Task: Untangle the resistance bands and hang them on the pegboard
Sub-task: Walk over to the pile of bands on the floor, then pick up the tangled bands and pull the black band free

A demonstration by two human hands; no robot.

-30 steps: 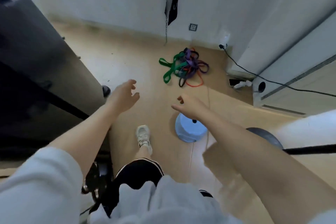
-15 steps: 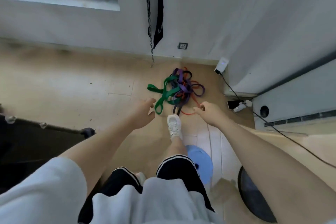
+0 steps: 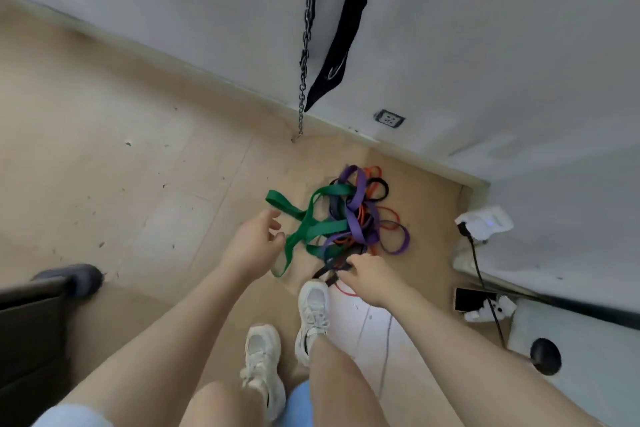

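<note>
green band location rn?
Head view, centre: the green band lies on the floor on the left side of the tangled pile, just beyond the left hand.

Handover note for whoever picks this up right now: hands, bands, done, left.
Left hand: open, fingers spread beside the green band, not gripping it.
Right hand: fingers curled at a dark band on the near edge of the pile; looks like a grip, though the fingertips are partly hidden.
Bands: the tangled pile of green, purple, orange and black loops lies on the floor near the wall corner, just ahead of the white shoes.
Done: nothing separated or hung.
Left: pull the bands apart one by one and hang each. No pegboard is in view.
</note>
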